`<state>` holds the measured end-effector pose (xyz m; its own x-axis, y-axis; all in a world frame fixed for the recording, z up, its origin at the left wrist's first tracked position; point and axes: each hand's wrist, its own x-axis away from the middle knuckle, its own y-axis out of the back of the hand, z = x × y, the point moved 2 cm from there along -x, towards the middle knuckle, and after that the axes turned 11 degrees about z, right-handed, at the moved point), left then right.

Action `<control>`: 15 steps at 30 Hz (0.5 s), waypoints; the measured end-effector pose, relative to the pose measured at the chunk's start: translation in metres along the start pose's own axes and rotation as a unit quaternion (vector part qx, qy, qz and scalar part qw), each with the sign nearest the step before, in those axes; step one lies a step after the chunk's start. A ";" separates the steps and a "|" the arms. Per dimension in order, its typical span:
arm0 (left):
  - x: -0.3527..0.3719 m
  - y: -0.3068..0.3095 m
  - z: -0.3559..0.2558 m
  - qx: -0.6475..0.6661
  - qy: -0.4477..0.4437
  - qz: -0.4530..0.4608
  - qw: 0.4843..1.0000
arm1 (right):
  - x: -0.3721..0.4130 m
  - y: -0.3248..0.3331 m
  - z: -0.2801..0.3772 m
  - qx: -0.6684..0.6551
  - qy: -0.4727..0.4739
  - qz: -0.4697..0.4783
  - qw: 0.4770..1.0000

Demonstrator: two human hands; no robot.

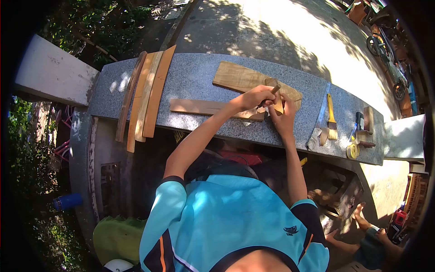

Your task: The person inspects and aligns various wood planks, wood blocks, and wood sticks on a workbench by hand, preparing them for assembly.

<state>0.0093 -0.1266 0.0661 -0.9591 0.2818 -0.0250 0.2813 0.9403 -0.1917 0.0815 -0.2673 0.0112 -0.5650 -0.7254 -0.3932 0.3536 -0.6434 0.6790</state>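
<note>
Above the bench, my left hand [254, 98] is closed around a short, dark-brown, stick-like tool [275, 89] whose working end I cannot make out. Close beside it, my right hand [286, 119] grips a small flat piece of light wood [278, 105], fingers wrapped round its edge. The two hands nearly touch. Behind them a wide, pale, grained board [240, 77] lies on the speckled stone bench [195, 72]. A narrow brown wooden strip [199, 106] lies under my left wrist, running towards my right hand.
Several long wooden strips [154, 90] overhang the bench's near edge at left. On the right lie a clear ruler [323, 106], a yellow-handled brush [331, 113], a yellow tape roll [352, 150] and small tools. Another person's limbs [362, 220] show at lower right.
</note>
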 end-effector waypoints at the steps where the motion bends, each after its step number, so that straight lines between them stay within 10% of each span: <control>1: -0.001 -0.001 0.001 -0.008 -0.003 0.007 1.000 | 0.000 0.000 0.000 0.000 0.004 0.000 1.000; 15: -0.006 -0.011 0.000 -0.078 0.040 0.035 0.996 | 0.002 -0.004 -0.006 0.022 0.003 0.007 1.000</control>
<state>0.0115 -0.1386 0.0685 -0.9332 0.3564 0.0466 0.3548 0.9342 -0.0377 0.0837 -0.2675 0.0043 -0.5557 -0.7357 -0.3873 0.3286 -0.6222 0.7105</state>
